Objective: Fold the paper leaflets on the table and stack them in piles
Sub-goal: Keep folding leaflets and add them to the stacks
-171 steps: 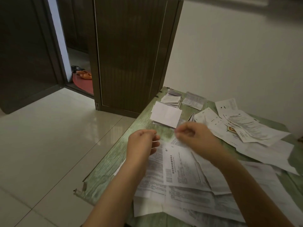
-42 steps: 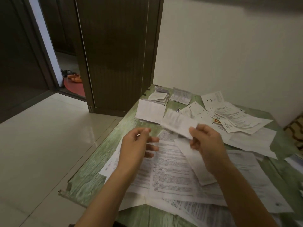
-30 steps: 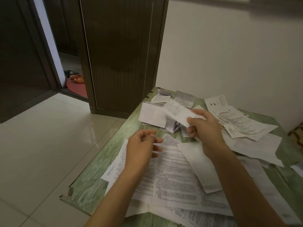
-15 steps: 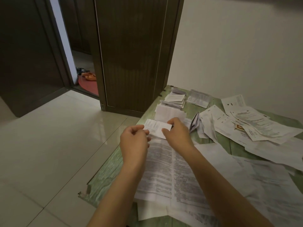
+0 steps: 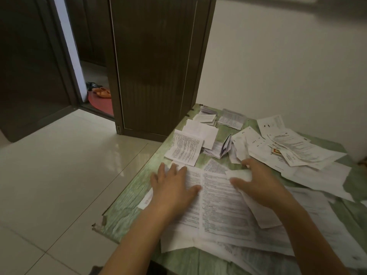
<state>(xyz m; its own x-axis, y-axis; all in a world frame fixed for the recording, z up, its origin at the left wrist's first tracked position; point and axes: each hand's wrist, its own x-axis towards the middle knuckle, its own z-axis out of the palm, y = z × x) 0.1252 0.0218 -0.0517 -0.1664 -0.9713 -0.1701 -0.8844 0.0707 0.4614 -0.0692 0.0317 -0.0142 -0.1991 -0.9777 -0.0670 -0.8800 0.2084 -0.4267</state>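
A large unfolded printed leaflet (image 5: 216, 203) lies flat on the green table (image 5: 127, 203) in front of me. My left hand (image 5: 172, 187) rests flat on its left half, fingers straight. My right hand (image 5: 256, 181) lies on its right side, fingers spread over a smaller white sheet (image 5: 256, 209). A folded leaflet (image 5: 185, 148) lies just beyond my left hand, on top of a pile of folded ones (image 5: 202, 132). More folded piles (image 5: 206, 118) sit at the far table corner.
Loose unfolded leaflets (image 5: 294, 149) are scattered over the right half of the table, some overlapping. A half-open folded booklet (image 5: 224, 148) stands in the middle. A dark wooden door (image 5: 158, 62) stands behind the table's far corner; tiled floor lies left.
The folded leaflet both hands pinched half a second ago now lies on the table near the pile. Both hands came back toward me and lie flat on the big unfolded leaflet.
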